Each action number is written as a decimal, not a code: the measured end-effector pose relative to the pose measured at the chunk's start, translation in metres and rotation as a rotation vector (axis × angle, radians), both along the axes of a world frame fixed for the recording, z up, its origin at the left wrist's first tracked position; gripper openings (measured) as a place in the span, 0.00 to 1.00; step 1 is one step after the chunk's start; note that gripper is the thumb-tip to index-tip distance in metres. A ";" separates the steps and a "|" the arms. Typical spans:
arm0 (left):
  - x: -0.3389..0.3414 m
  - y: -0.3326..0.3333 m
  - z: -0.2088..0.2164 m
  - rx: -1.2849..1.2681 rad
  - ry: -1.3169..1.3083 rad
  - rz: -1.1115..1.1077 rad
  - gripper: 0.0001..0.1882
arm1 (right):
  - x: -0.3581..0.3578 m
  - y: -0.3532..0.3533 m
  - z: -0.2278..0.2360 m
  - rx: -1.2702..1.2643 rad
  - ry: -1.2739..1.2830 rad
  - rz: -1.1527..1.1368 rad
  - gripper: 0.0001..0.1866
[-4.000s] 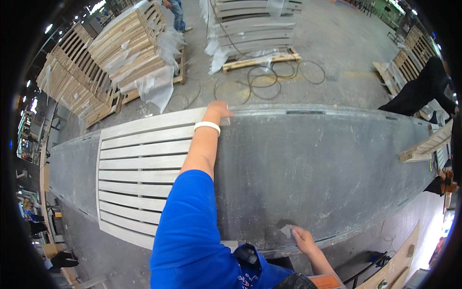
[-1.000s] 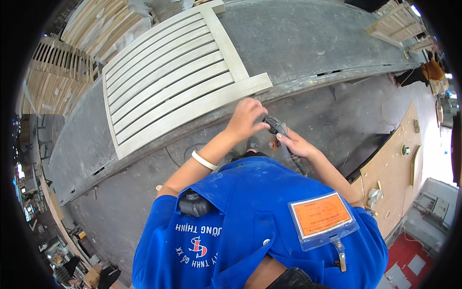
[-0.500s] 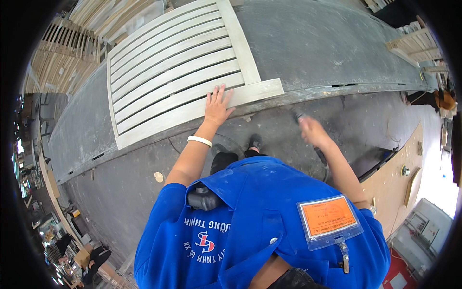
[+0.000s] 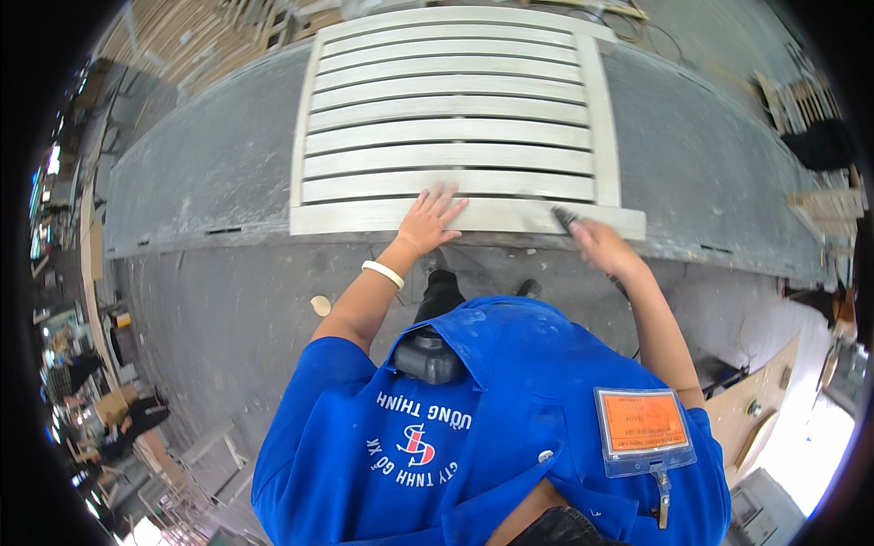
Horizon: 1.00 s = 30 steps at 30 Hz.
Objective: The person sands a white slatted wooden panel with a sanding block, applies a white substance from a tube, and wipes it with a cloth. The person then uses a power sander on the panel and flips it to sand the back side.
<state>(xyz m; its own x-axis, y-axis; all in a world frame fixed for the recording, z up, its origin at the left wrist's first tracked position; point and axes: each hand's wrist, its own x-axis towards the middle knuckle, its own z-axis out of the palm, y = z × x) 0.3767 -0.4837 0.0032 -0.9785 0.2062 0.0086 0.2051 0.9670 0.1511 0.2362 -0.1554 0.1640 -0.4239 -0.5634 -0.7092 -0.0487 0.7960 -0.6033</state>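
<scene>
A pale slatted wooden panel (image 4: pixel 446 134) lies flat on a long grey table, its near rail along the table's front edge. My left hand (image 4: pixel 432 218) rests with fingers spread on that near rail and the slat beside it. Closed round a slim black tool (image 4: pixel 564 218), my right hand (image 4: pixel 601 247) is over the right part of the near rail. A dark hose or cord trails behind that hand. The tool's tip looks blurred against the rail, so its exact kind and whether it touches the wood cannot be made out.
The grey table (image 4: pixel 209 159) stretches past the panel on both sides. Stacked wooden pieces (image 4: pixel 191 36) stand beyond it at the far left. A round pale disc (image 4: pixel 320 305) lies on the floor. At the right stands a wooden board surface (image 4: pixel 751 391).
My view has turned, so the panel now appears squarer and further right. My right hand has brought the black tool from beyond the table's edge to over the near rail. My left hand stays on the panel.
</scene>
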 end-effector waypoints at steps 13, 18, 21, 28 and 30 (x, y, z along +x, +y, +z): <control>0.146 -0.249 -0.004 0.027 -0.050 0.403 0.41 | 0.038 -0.319 -0.027 -0.148 0.172 0.494 0.31; 0.127 -0.276 -0.016 0.195 0.049 0.622 0.36 | 0.013 -0.393 -0.025 -0.039 -0.074 0.697 0.31; 0.104 -0.279 -0.016 0.306 -0.002 0.732 0.34 | -0.031 -0.446 -0.018 -0.001 0.178 0.645 0.34; 0.061 -0.284 -0.006 0.466 0.039 0.877 0.30 | -0.082 -0.498 -0.012 0.107 0.026 0.756 0.34; 0.057 -0.285 -0.005 0.453 0.047 0.887 0.28 | -0.112 -0.522 -0.012 0.071 0.292 0.647 0.32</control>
